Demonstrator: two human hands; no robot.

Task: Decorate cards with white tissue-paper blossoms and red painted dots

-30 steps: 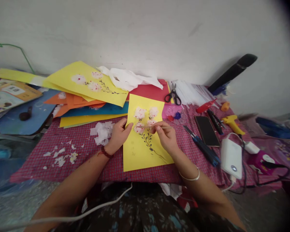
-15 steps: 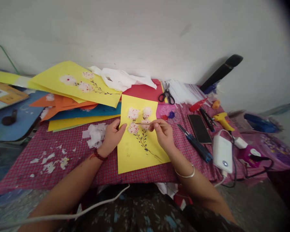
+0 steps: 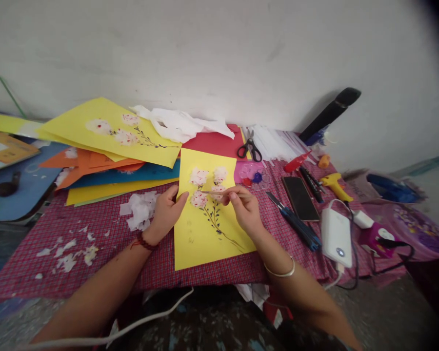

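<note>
A yellow sheet lies in front of me, bearing white fluffy blossoms dotted with red, with painted dark stems and leaves. My left hand grips the sheet's left edge, thumb on top; its other fingers are partly hidden. Between the thumb and fingers of my right hand is a thin paintbrush, held nearly level. Its tip is over the left side of the sheet, by the lower left blossom; whether it touches I cannot tell. A pink palette with red and blue paint sits beyond my right hand.
Yellow flower sheets and coloured papers lie at the back left, near torn white paper. To the right are scissors, a box cutter, a phone, a glue gun and a white power bank.
The view has shifted slightly, so everything sits a little lower and further left. My right hand and the brush tip have moved slightly towards the lower left blossom. Both holds are unchanged.
</note>
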